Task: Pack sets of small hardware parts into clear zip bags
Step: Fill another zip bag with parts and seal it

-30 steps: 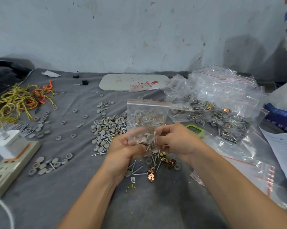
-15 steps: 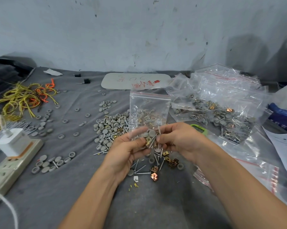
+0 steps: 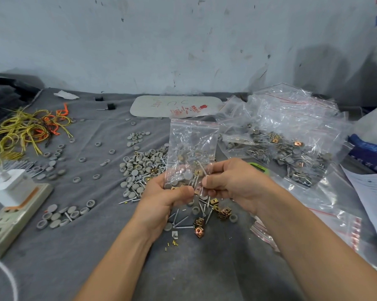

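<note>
Grey-clothed bench (image 3: pixel 92 270), we held the zip bag (image 3: pixel 194 144) upright above it, left hand (image 3: pixel 161 200) fingers (image 3: pixel 181 191) curled round its bottom left corner, right hand (image 3: pixel 235 183) pinching the bottom right, forearms angled inward.

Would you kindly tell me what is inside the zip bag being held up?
Through the zip bag show grey caps, screws and brass square nuts, gathered at the bottom. The left hand and right hand cover the lowest part, so the count is hidden.

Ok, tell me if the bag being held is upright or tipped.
Upright: the zip bag has its red strip on top, parts settled low.
</note>
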